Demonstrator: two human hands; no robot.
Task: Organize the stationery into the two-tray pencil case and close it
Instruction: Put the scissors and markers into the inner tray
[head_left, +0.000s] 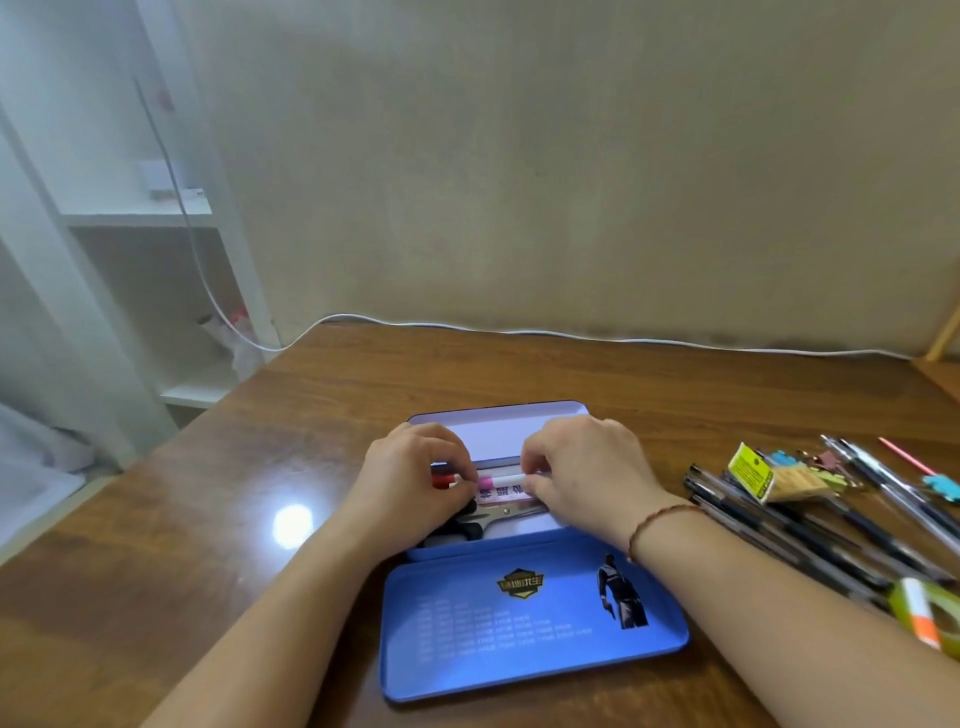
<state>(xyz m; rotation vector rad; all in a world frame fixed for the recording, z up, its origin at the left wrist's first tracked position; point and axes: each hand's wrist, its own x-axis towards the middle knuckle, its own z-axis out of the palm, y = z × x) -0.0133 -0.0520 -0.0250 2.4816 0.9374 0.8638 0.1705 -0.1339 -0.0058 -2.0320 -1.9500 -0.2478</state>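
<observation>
Both hands meet over the open pencil case (519, 551). The left hand (415, 467) has its fingers curled down onto the left end of a white marker (506, 477), pinching it near a red cap; the right hand (587, 467) pinches the same marker toward its right end, fingertips bent tight against it. The marker lies crosswise along the length of the case, white-barrelled with a pink band and pink printed label just below it — whether that label belongs to the marker or to a second item beneath it cannot be told.

The case is a blue tin, standing open on the wooden table (311, 415). Its lid (530, 618) lies flat toward the person, outer face up, printed with a gold badge, rows of faint text and a dark figure. Behind the hands a pale, upright inner panel (498, 431) rises from the far edge. Inside the compartment, in front of the marker, lies a pair of scissors (493, 512) — black handles to the left, steel blades pointing right.

To the right of the case, apart from it, a loose heap of pens (779, 525) spreads across the table, with a yellow-labelled packet (753, 473) on top and a roll of green tape (930, 613) at the near edge.
</observation>
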